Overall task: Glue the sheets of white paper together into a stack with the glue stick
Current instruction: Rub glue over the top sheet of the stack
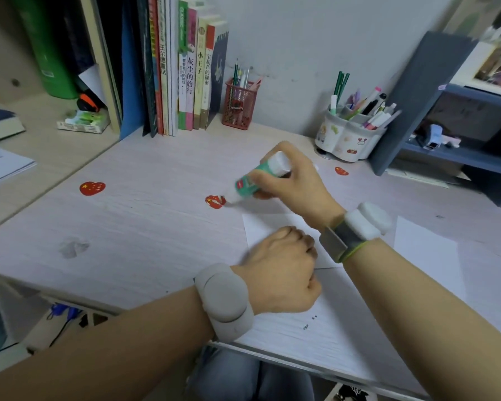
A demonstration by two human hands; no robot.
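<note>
Glue stick (252, 180): light, rigid; right hand (294, 180) fingers gripping its barrel, tip pointing ten o'clock.
Paper (268, 227): flimsy; left hand (281, 273), fingers curled, pinning it on the surface (145, 215).

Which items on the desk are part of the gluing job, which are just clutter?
In use: glue stick in right hand; white sheet under left hand; spare sheets.

Clutter: books, red mesh pen cup, white pen holder, heart stickers.
</note>
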